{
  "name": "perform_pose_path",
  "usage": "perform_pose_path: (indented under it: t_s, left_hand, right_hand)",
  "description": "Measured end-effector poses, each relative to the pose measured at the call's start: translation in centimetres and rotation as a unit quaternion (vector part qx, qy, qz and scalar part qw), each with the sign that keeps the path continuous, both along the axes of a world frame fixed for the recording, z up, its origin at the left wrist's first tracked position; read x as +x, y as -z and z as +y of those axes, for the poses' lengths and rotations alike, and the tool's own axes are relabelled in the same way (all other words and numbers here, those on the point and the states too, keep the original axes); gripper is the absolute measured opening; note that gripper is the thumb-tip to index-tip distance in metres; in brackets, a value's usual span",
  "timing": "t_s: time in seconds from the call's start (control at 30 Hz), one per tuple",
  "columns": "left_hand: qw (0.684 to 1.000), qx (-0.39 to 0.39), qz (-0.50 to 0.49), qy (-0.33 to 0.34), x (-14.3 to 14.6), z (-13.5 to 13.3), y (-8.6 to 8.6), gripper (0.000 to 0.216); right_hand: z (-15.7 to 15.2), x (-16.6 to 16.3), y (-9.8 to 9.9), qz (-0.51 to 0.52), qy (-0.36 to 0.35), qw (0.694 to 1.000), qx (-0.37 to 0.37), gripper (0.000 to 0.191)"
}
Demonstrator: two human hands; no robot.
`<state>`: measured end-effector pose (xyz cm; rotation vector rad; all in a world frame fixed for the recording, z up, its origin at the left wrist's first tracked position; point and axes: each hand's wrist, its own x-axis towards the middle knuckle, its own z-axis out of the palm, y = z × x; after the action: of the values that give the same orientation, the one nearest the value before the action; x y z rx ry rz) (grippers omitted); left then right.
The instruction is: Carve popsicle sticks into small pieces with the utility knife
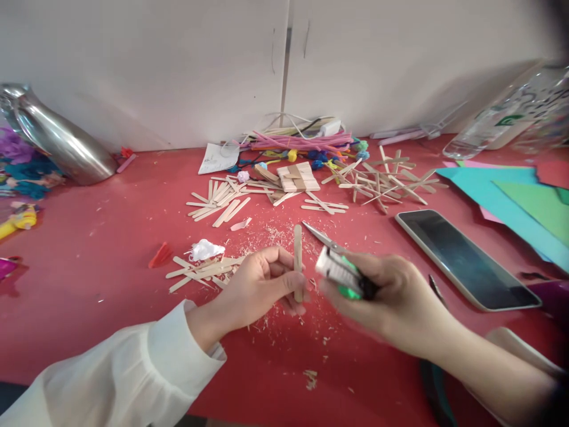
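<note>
My left hand (271, 283) pinches a wooden craft stick (297, 252) upright between thumb and fingers, above a scatter of wood shavings (271, 237). Right of it, my right hand (391, 296) is closed around a blurred white, black and green tool (340, 270), whose exact kind I cannot make out. The tool's white end is just apart from the stick. A pointed metal blade (317, 234) shows beyond the tool; whether it belongs to it I cannot tell. Loose craft sticks (191, 273) lie by my left wrist, next to a crumpled white piece (207, 249).
More craft sticks (217, 198) and a stick bundle (297, 177) lie farther back, near pink pipe cleaners (302, 142). A phone (466, 258) and coloured paper (484, 184) are at right. A metal jug (62, 136) stands far left; a plastic bottle (498, 121) is back right.
</note>
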<state>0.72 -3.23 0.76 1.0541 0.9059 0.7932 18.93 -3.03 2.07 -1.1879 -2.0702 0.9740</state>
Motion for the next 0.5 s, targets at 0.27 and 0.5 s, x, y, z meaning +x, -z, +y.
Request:
perform_pose_path:
  t_s: [0.27, 0.5]
  left_hand:
    - [0.995, 0.065, 0.077, -0.012, -0.2, -0.6, 0.1, 0.019]
    - [0.982, 0.088, 0.134, 0.099, -0.2, -1.1, 0.4, 0.032]
  right_hand:
    - [1.1, 0.4, 0.1, -0.053, 0.096, 0.992, -0.056, 0.025]
    - [1.3, 0.2, 0.2, -0.031, 0.073, 0.989, -0.122, 0.027]
